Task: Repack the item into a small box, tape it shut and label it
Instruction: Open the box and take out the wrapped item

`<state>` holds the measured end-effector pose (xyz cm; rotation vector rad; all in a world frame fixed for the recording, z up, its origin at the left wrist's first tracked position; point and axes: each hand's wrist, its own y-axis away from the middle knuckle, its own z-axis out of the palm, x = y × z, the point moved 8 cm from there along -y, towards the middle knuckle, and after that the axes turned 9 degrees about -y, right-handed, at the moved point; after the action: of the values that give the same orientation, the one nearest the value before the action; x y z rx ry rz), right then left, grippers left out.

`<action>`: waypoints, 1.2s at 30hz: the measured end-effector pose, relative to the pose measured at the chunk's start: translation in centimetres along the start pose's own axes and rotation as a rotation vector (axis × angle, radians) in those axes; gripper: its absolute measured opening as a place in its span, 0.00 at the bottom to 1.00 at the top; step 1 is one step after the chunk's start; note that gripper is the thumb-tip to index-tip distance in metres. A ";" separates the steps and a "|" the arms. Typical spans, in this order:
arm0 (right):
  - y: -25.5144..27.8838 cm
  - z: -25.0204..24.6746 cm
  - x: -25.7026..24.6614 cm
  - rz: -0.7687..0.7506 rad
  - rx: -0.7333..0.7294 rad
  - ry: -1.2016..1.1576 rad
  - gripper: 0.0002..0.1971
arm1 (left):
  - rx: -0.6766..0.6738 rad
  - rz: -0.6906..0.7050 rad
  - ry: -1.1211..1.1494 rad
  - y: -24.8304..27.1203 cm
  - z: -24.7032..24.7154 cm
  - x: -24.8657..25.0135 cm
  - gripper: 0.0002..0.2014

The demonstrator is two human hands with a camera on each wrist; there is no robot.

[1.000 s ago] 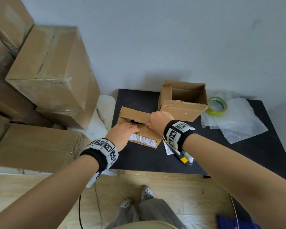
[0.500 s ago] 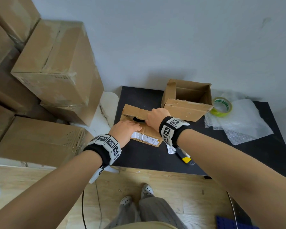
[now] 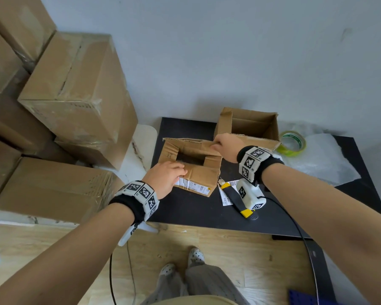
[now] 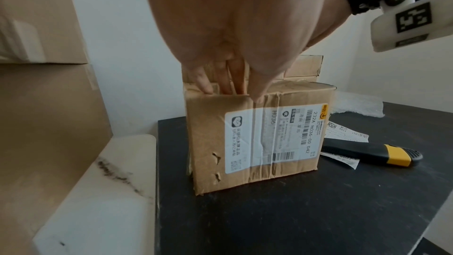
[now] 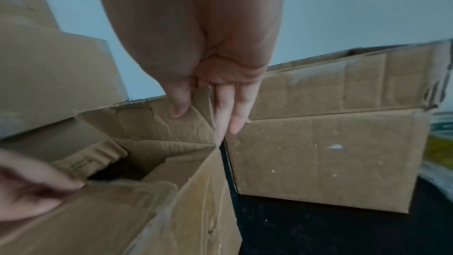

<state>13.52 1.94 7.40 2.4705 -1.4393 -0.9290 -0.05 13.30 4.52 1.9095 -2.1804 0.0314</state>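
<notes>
A worn cardboard box [image 3: 201,175] with a shipping label [image 4: 269,139] stands on the black table [image 3: 196,210]. Its top flaps are spread and something dark [image 3: 190,158] shows inside. My left hand [image 3: 169,175] grips the near flap: fingers [image 4: 208,88] hooked over its edge, thumb on the front. My right hand [image 3: 226,148] pinches the far flap's right corner [image 5: 196,123], thumb inside and fingers outside. A second, open brown box [image 3: 251,125] stands just behind to the right.
A yellow-and-black utility knife [image 3: 235,199] lies on a paper label [image 3: 226,192] right of the box. A green tape roll [image 3: 293,144] and bubble wrap [image 3: 326,159] sit at the far right. Large cartons [image 3: 75,89] are stacked on the left.
My right hand has pulled the far flap back and to the right, so the opening is wider and the dark inside shows. My left hand stays on the near flap.
</notes>
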 end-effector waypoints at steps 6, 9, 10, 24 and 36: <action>2.0 -1.3 -0.6 -0.030 0.250 0.053 0.06 | 0.012 -0.052 -0.136 -0.8 -1.0 -0.6 0.18; 3.4 -0.3 -0.3 -0.017 0.254 0.054 0.05 | 0.003 -0.092 -0.102 -1.1 -1.3 -1.6 0.25; 3.9 0.2 -0.1 -0.020 0.248 0.032 0.06 | -0.013 -0.122 -0.081 -1.1 -1.3 -2.1 0.29; 5.6 3.8 0.5 -0.125 0.044 -0.290 0.23 | 0.018 -0.131 0.020 0.3 -2.4 -2.3 0.10; 5.3 4.9 0.9 -0.071 -0.182 -0.168 0.40 | -0.303 -0.158 0.151 1.9 0.0 -2.2 0.23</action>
<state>7.14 -0.74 5.17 2.3724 -1.2554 -1.2492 -1.62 15.73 4.40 1.8341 -1.8149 -0.1679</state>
